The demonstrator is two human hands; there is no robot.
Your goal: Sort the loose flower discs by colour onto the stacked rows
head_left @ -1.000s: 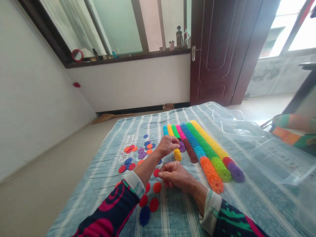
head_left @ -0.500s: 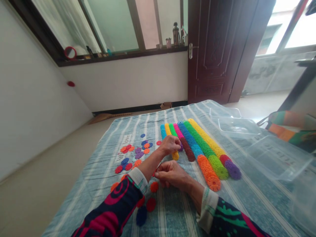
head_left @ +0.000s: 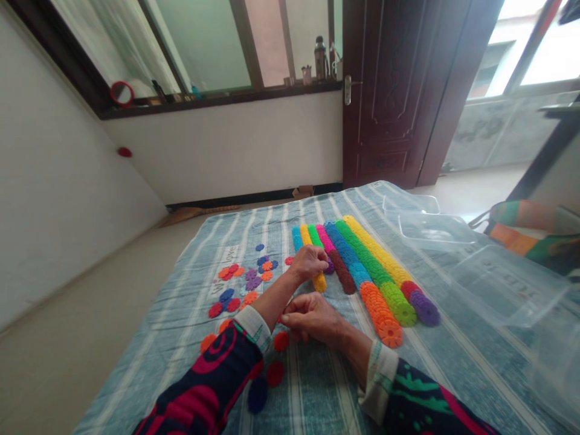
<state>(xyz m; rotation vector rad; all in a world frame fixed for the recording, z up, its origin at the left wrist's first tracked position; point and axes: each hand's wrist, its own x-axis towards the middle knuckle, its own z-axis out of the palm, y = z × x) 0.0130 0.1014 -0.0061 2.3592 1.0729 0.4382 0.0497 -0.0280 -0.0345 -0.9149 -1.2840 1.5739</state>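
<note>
Reaching forward, my left hand (head_left: 310, 262) has its fingers closed in a pinch against the purple notched discs (head_left: 330, 266) at the near end of the green row (head_left: 315, 235). Its palm hides part of a yellow row (head_left: 320, 282). My right hand (head_left: 312, 318) is closer to me, below the left wrist, thumb and fingers pressed together. A sliver of red shows by its fingertips, but I cannot make out what they hold. Loose orange-red discs (head_left: 281, 341) lie just below it. Farther left are scattered purple discs (head_left: 252, 279) and blue discs (head_left: 226, 295).
Overlapping discs form long rows on the striped bedsheet (head_left: 190, 284), including a brown end (head_left: 343, 273), an orange end (head_left: 385, 320) and a yellow row (head_left: 378, 251). Clear plastic boxes (head_left: 507, 287) stand at the right beside a checked bag (head_left: 521, 226). A door (head_left: 399, 90) is behind the bed.
The whole view shifts slightly. Both hands keep nearly the same pose and place over the discs; no disc has visibly moved.
</note>
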